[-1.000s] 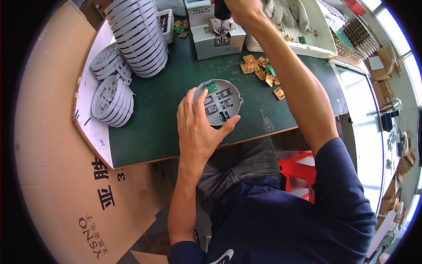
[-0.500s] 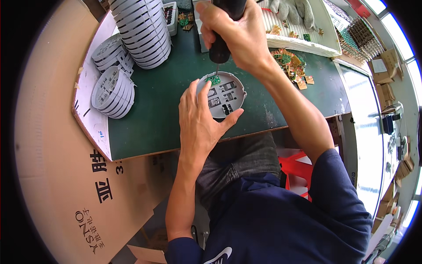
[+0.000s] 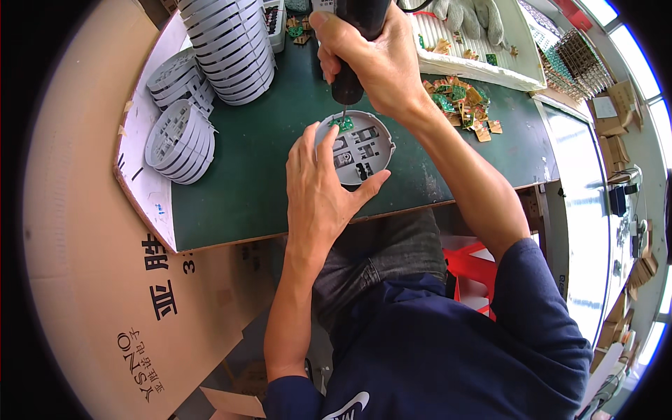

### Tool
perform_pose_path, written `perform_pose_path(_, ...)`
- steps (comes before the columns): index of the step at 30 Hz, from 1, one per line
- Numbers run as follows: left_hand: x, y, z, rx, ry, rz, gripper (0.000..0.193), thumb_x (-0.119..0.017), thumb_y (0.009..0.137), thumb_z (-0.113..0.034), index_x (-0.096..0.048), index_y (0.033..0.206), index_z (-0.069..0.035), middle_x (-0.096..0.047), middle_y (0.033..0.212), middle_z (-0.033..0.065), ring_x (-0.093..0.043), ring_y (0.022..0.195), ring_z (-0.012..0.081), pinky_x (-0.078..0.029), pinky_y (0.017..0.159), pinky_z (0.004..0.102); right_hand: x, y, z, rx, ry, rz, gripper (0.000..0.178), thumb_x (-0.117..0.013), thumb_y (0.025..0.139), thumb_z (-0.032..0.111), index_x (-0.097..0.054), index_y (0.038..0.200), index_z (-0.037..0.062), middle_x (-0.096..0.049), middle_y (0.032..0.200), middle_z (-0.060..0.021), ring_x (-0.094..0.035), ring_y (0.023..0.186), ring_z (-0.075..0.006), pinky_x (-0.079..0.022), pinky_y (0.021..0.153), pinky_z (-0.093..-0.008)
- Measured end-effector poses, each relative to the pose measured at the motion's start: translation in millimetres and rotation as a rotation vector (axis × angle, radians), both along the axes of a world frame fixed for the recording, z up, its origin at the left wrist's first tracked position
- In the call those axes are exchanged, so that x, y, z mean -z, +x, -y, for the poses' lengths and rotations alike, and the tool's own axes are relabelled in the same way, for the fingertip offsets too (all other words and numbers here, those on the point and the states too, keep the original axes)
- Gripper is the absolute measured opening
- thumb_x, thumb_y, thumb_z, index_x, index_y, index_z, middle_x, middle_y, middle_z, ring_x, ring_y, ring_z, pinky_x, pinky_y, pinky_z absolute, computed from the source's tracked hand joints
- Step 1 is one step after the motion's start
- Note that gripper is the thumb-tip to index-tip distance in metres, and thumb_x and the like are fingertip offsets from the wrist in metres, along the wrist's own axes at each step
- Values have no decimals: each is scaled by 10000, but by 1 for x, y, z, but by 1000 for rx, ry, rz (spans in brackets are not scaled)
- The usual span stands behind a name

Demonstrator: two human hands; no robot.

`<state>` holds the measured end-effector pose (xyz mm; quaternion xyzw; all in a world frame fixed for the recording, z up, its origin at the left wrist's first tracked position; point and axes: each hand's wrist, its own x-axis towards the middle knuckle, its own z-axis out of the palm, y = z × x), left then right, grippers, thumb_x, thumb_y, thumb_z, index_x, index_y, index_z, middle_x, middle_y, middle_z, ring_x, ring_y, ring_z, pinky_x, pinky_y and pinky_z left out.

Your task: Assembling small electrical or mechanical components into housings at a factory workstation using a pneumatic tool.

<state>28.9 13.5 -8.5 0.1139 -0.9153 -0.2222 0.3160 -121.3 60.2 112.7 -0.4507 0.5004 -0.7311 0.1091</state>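
Note:
My right hand (image 3: pixel 388 70) is wrapped round a black electric screwdriver (image 3: pixel 348 87), held upright. Its thin bit reaches down to a small green circuit board (image 3: pixel 344 124), at the far edge inside a round grey plastic housing (image 3: pixel 381 140). The housing lies open side up on the table, with several rectangular cut-outs in its floor. Around its left and near rim curves my left hand (image 3: pixel 316 185), thumb at the near right side and fingertips by the board. Whether a screw sits under the bit is too small to tell.
A tall stack of grey housings (image 3: pixel 234 59) and a shorter stack (image 3: pixel 182 143) stand on the left of the green table (image 3: pixel 238 203). Loose circuit boards (image 3: pixel 462 105) are piled at right, before a white foam tray (image 3: pixel 483 82) with gloves (image 3: pixel 476 17). A cardboard sheet (image 3: pixel 84 231) is at left.
The screwdriver has come down slightly toward the circuit board. My left hand keeps its grip on the housing, and the whole view has shifted a little.

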Motion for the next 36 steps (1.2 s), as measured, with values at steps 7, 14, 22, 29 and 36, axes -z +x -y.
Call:
perform_pose_path(7, -3, 1, -2, -14, 10, 2, 850, -849, 778, -511, -508, 1377, -14, -509, 1422, 205, -499, 1278, 402, -436, 1068, 507, 0, 0, 1, -95, 118, -14, 265, -735, 939, 212, -552, 1008, 34, -594, 682, -10, -549, 538, -75, -432, 482, -249)
perform_pose_path(14, -1, 0, 0, -4, -15, 13, 884, -820, 788, -562, -490, 1365, 21, -480, 1403, 244, -494, 1263, 422, -439, 1054, 524, 5, -1, 4, -114, 148, -27, 299, -759, 922, 238, -558, 1014, 37, -605, 695, -12, -554, 545, -71, -439, 487, -245)
perform_pose_path(22, 0, -2, 0, -22, -43, -26, 873, -820, 788, -558, -502, 1348, 31, -479, 1402, 252, -497, 1258, 429, -440, 1051, 523, -3, -2, 8, -155, 138, 36, 300, -746, 969, 249, -553, 1043, 31, -604, 703, -11, -566, 564, -78, -451, 498, -248)
perform_pose_path(29, -25, 17, 13, 81, 128, -93, 937, -805, 808, -575, -474, 1436, 38, -398, 1504, 329, -392, 1390, 480, -367, 1139, 535, -10, -25, -1, 11, 216, -96, 328, -753, 968, 315, -618, 972, 15, -636, 701, -26, -609, 604, -93, -489, 551, -250)
perform_pose_path(36, -124, 67, 162, -321, -103, 78, 655, -795, 841, -520, -653, 1245, -24, -567, 1388, 248, -524, 1326, 374, -417, 1103, 449, 53, -19, -51, 383, 472, -497, 705, -781, 926, 341, -465, 1460, 6, -667, 1286, -158, -626, 1189, -248, -479, 1026, -377)
